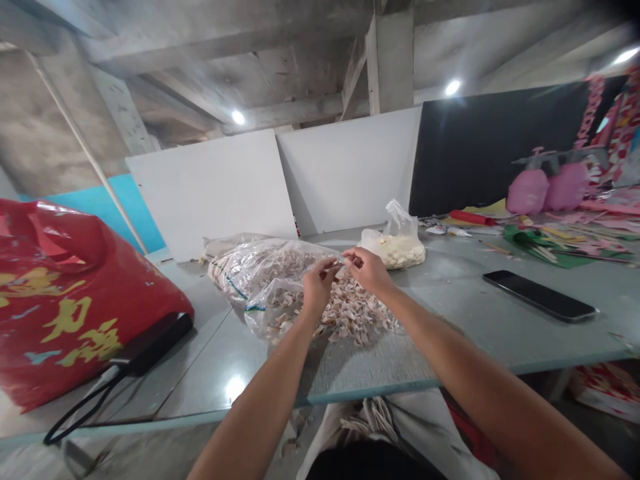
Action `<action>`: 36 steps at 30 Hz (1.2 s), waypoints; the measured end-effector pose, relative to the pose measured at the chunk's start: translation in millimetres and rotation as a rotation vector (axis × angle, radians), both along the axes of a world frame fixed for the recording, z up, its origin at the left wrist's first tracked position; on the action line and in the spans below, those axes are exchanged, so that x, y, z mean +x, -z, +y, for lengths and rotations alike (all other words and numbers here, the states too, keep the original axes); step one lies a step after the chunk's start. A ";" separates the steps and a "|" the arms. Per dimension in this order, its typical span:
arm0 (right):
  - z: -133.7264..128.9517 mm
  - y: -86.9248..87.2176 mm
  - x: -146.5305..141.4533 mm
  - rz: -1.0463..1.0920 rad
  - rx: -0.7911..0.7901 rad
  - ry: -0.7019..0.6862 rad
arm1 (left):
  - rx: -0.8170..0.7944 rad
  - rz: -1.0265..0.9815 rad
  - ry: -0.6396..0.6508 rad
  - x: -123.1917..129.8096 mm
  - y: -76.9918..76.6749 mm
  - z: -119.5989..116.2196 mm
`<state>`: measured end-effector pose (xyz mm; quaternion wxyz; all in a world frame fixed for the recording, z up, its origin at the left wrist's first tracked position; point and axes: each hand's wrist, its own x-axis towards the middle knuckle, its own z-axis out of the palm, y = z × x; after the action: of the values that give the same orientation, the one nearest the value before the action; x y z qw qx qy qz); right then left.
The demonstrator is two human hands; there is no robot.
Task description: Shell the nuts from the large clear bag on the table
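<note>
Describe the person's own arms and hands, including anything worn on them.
The left hand and right hand are ungloved. The forearms are bare, with no sleeves, watch, bracelet or cables in view. Rings or small markings are too fine to make out.

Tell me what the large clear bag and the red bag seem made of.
The large clear bag: likely thin, glossy plastic film, as its contents show through and creases shine. The red bag: probably shiny plastic or coated fabric; its highlights fit both.
</note>
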<state>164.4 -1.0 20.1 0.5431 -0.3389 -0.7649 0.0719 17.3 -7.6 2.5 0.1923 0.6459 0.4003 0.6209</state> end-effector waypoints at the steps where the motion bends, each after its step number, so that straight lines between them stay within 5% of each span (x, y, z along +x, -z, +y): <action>1: 1.2 0.6 -0.3 -0.012 0.012 -0.024 | 0.006 0.015 -0.003 -0.7 1.1 1.2; 9: 6.4 3.2 0.9 -0.134 0.042 -0.022 | 0.087 0.191 -0.027 -7.5 8.3 7.6; 16: 4.1 4.7 -6.8 -0.199 0.070 0.132 | 0.123 0.269 -0.051 -7.3 5.3 2.8; 26: 7.5 2.5 0.5 0.093 -0.070 0.174 | 0.051 -0.036 0.064 -2.9 1.9 2.9; 36: 6.1 -1.1 9.1 0.068 -0.078 0.191 | 0.071 -0.153 0.083 -4.7 -0.2 1.6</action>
<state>173.5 5.1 21.2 0.5597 -0.4284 -0.7067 0.0610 12.6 -6.0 2.7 0.2250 0.6190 0.3348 0.6739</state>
